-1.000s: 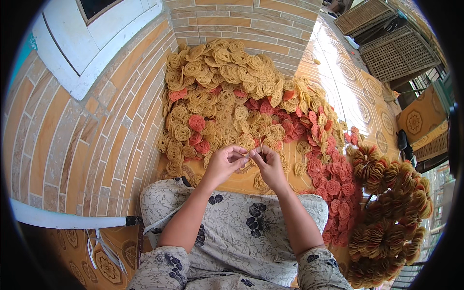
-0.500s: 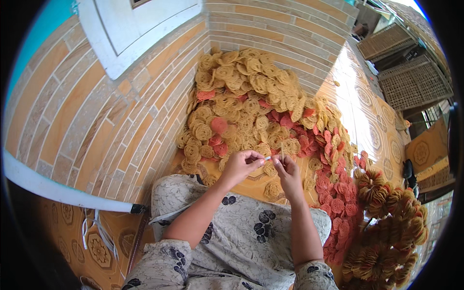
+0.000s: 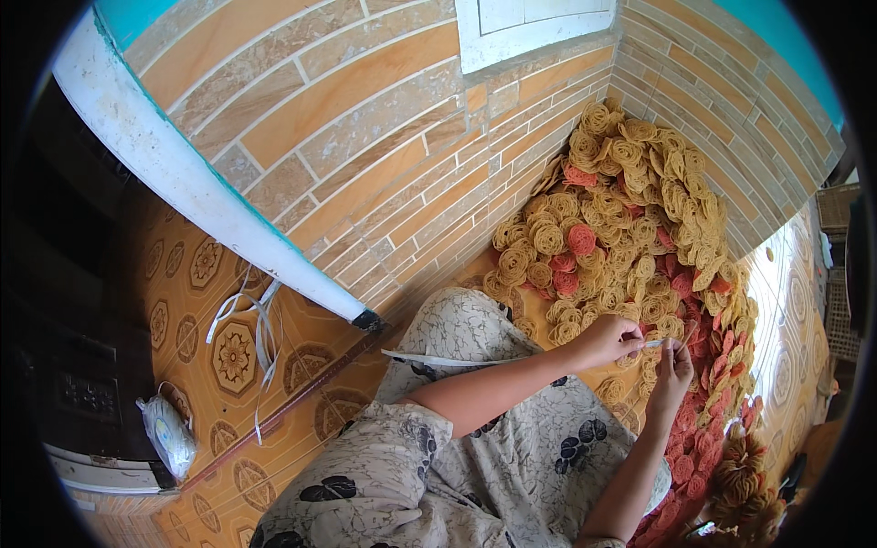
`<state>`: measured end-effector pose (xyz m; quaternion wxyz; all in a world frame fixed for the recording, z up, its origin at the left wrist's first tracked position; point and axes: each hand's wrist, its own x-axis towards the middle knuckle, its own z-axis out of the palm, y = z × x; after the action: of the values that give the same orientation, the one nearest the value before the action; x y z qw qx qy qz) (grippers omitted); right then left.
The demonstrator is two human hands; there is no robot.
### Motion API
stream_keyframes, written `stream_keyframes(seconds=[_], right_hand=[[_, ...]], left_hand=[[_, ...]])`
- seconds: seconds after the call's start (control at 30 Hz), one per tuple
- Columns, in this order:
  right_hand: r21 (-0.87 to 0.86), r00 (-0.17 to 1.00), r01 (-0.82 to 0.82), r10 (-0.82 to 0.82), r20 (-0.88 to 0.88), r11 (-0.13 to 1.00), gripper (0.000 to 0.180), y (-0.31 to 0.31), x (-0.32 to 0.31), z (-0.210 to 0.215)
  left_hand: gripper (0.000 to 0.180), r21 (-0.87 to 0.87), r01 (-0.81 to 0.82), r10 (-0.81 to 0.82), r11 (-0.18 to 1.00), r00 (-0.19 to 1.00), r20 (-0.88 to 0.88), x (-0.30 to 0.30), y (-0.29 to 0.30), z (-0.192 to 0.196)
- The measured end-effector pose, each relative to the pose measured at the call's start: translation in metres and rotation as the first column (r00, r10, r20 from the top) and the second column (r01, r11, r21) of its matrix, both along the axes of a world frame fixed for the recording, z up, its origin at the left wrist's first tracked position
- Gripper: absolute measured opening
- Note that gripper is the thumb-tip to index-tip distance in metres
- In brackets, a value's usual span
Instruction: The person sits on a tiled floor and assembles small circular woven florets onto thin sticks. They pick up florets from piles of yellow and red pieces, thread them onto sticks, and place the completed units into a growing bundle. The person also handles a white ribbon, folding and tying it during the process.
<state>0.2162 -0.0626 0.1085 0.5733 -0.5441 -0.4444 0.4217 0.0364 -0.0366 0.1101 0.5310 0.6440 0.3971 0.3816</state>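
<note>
My left hand and my right hand are close together above my lap, fingertips pinched. A thin white strip stretches between them, and both hands grip it. Just beyond lie many flat, round, lacy rosettes: a heap of yellow-tan rosettes against the wall, with red rosettes mixed in and running down beside my right forearm. Another white strip lies across my knee.
The brick-patterned wall meets a second wall behind the heap. To my left are loose white strips on the tiled floor and a plastic bag by a dark doorway. At the lower right stand strung rosette bundles.
The view has swung to the left, so the heap and my hands appear farther right. More of the white strip shows between my fingers. Both hands keep their pinch.
</note>
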Motion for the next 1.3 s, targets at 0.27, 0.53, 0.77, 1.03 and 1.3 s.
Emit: stream_keyframes(seconds=[0.27, 0.53, 0.77, 1.03, 1.3], right_hand=[[0.17, 0.947, 0.32, -0.321, -0.024, 0.932, 0.013, -0.001, 0.09, 0.024], [0.222, 0.798, 0.584, -0.602, 0.018, 0.781, 0.018, -0.025, 0.156, 0.025], [0.129, 0.707, 0.706, -0.705, -0.059, 0.697, 0.016, -0.029, 0.176, 0.022], [0.197, 0.632, 0.768, -0.771, -0.082, 0.609, 0.016, -0.034, 0.203, 0.012], [0.161, 0.599, 0.799, -0.751, -0.276, 0.579, 0.014, -0.041, 0.208, 0.011]], left_hand=[[0.019, -0.123, 0.262, -0.275, 0.957, 0.956, -0.105, -0.02, 0.004, 0.013], [0.023, -0.26, 0.388, -0.443, 0.884, 0.874, -0.201, -0.044, 0.013, 0.035], [0.021, -0.307, 0.322, -0.386, 0.896, 0.905, -0.179, -0.057, 0.02, 0.042], [0.019, -0.27, 0.268, -0.322, 0.925, 0.929, -0.181, -0.086, 0.029, 0.053], [0.016, -0.178, 0.115, -0.135, 0.977, 0.985, -0.104, -0.116, 0.028, 0.067]])
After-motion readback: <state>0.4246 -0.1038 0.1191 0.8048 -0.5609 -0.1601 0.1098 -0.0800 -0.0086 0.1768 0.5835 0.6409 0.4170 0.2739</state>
